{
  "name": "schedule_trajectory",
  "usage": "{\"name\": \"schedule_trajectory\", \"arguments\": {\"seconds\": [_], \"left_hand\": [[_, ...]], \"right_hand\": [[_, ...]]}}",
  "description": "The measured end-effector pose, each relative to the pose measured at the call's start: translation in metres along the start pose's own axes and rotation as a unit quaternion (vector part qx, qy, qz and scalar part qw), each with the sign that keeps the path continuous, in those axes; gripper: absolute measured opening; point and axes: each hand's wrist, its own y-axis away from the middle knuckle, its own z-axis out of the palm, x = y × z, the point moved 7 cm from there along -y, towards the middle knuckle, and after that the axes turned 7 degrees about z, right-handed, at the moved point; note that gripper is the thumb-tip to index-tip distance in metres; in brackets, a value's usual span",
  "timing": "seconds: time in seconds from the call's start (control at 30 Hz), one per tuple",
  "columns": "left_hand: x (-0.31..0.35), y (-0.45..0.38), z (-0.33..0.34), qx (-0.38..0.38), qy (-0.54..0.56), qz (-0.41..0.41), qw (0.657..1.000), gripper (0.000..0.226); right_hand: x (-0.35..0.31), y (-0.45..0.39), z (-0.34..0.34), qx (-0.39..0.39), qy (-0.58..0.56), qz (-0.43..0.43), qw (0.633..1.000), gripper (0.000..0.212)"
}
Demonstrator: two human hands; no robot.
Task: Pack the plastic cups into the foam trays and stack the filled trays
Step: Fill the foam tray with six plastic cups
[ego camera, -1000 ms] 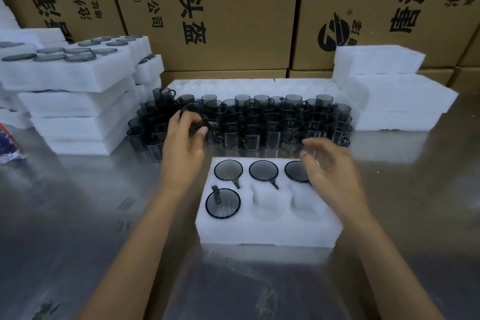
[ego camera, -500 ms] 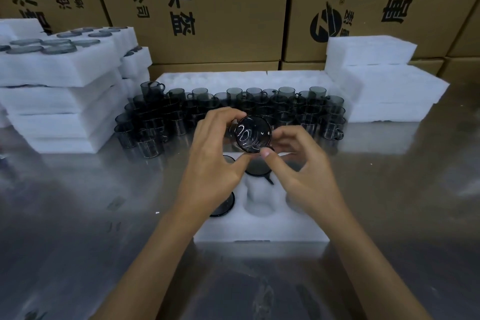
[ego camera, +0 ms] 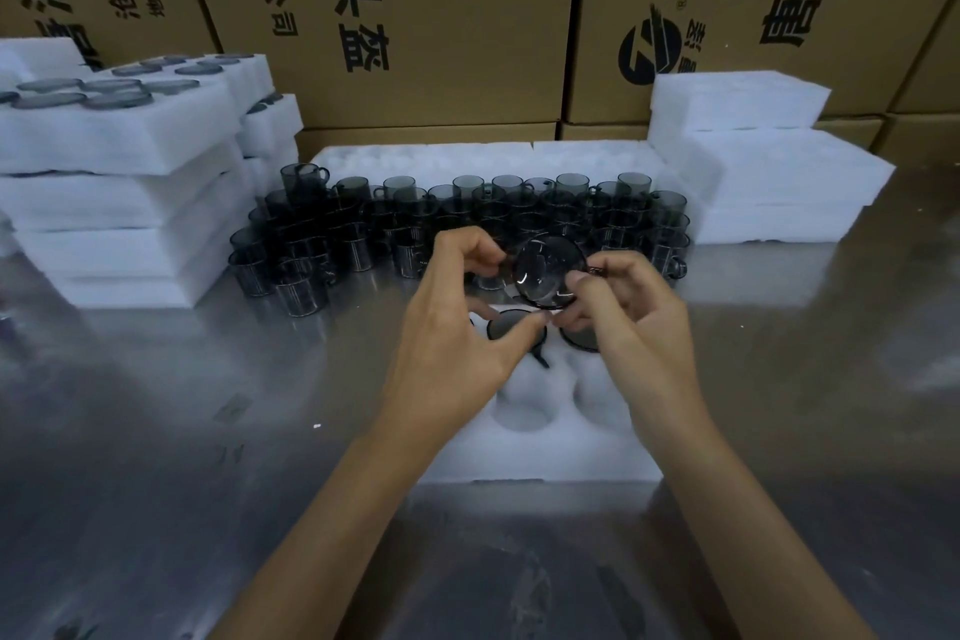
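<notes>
Hands cover much of the foam tray (ego camera: 540, 457) at centre frame, so you can count only two seated cups (ego camera: 511, 325) and two bare pockets; its left side is hidden. Your left hand (ego camera: 457, 327) and right hand (ego camera: 631, 312) both pinch one smoky cup (ego camera: 545, 273) with curled fingers, held above the tray's far edge. Loose cups (ego camera: 457, 224) crowd the metal table (ego camera: 156, 431) behind; filled trays (ego camera: 119, 172) stack at upper left.

view: 1, head-worn | faces forward and down | close over hands (ego camera: 540, 322) | cartons (ego camera: 441, 16) behind
</notes>
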Motion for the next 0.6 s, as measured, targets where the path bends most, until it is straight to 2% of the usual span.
{"name": "schedule_trajectory", "arguments": {"seconds": [0.1, 0.2, 0.33, 0.47, 0.53, 0.6], "left_hand": [[0.002, -0.002, 0.005, -0.092, -0.005, 0.026, 0.995, 0.077], [-0.001, -0.003, 0.008, -0.153, -0.002, 0.034, 0.988, 0.077], [-0.008, -0.003, 0.004, -0.139, -0.090, 0.010, 0.986, 0.065], [-0.011, 0.002, 0.010, -0.100, -0.077, -0.032, 0.991, 0.062], [-0.012, 0.003, 0.014, -0.118, -0.064, -0.045, 0.990, 0.064], [-0.018, 0.005, 0.018, -0.171, -0.029, -0.080, 0.982, 0.074]], "right_hand": [[-0.006, -0.001, -0.006, -0.006, 0.046, -0.017, 0.999, 0.017], [-0.009, 0.002, 0.000, -0.038, 0.117, -0.055, 0.991, 0.016], [-0.002, 0.005, 0.006, -0.038, 0.120, -0.043, 0.991, 0.026], [0.006, 0.008, 0.017, -0.070, 0.101, -0.027, 0.992, 0.026], [0.004, 0.009, 0.020, -0.082, 0.114, -0.049, 0.989, 0.028], [0.001, 0.008, 0.017, -0.076, 0.140, -0.063, 0.985, 0.036]]}}
